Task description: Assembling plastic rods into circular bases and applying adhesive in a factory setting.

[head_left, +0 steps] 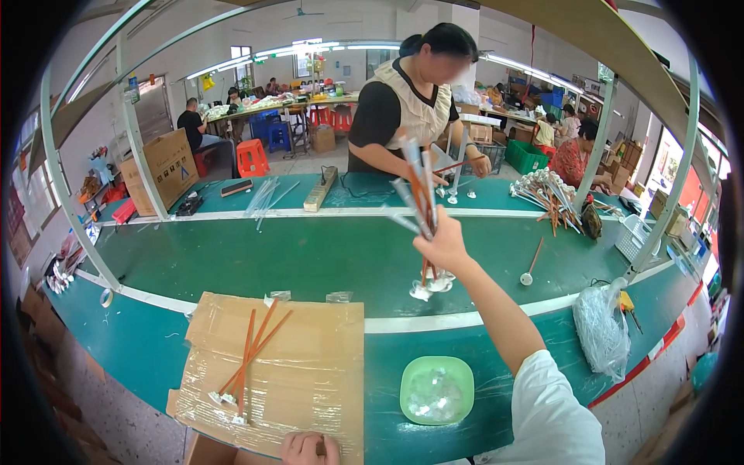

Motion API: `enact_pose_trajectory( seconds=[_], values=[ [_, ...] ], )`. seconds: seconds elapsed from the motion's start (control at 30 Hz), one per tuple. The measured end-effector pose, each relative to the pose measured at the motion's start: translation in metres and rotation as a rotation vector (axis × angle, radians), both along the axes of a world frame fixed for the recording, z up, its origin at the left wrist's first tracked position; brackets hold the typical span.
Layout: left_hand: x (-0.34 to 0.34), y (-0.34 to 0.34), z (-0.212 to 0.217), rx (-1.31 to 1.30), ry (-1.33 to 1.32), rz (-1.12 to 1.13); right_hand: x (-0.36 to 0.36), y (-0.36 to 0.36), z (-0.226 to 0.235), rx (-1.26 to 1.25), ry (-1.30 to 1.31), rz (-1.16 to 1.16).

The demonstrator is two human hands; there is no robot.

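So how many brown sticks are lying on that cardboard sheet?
3, crossing one another on the cardboard sheet. Going by their far ends: left stick, middle stick and right stick. Another could be hidden where they overlap.

Tube lights (pixel 372 47) stretch before pale walls (pixel 190 56); 1 ceiling fan (pixel 301 13) hangs above, and a red stool (pixel 252 159) stands on grey floor (pixel 302 163).

Reddish-brown sticks (pixel 422 194), white ends (pixel 421 291), light-green bowl (pixel 466 378)
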State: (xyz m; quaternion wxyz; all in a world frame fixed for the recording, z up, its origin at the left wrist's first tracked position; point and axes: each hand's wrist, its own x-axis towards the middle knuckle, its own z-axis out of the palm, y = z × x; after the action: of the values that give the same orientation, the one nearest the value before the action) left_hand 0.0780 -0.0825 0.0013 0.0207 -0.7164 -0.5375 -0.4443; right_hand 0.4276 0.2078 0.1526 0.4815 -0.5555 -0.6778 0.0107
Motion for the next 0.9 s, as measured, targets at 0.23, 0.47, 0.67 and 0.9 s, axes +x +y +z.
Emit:
enact_pose_trajectory(
  seconds=[0.23,0.47,0.67,0.9],
  values=[
    [0.006,0.011,-0.006,0.088,0.016,-0.013,0.02,0.013,-0.037,0.137,0.296,-0.069],
    [0.005,0.007,-0.005,0.054,-0.01,-0.028,0.021,0.016,-0.047,-0.14,0.37,0.001],
    [0.008,0.007,0.001,0.101,-0.036,-0.022,0.025,0.024,-0.058,-0.207,0.386,0.017],
    [0.006,0.023,0.027,-0.091,-0.171,-0.237,0.033,0.007,-0.037,-0.115,0.612,0.077]
  ],
)
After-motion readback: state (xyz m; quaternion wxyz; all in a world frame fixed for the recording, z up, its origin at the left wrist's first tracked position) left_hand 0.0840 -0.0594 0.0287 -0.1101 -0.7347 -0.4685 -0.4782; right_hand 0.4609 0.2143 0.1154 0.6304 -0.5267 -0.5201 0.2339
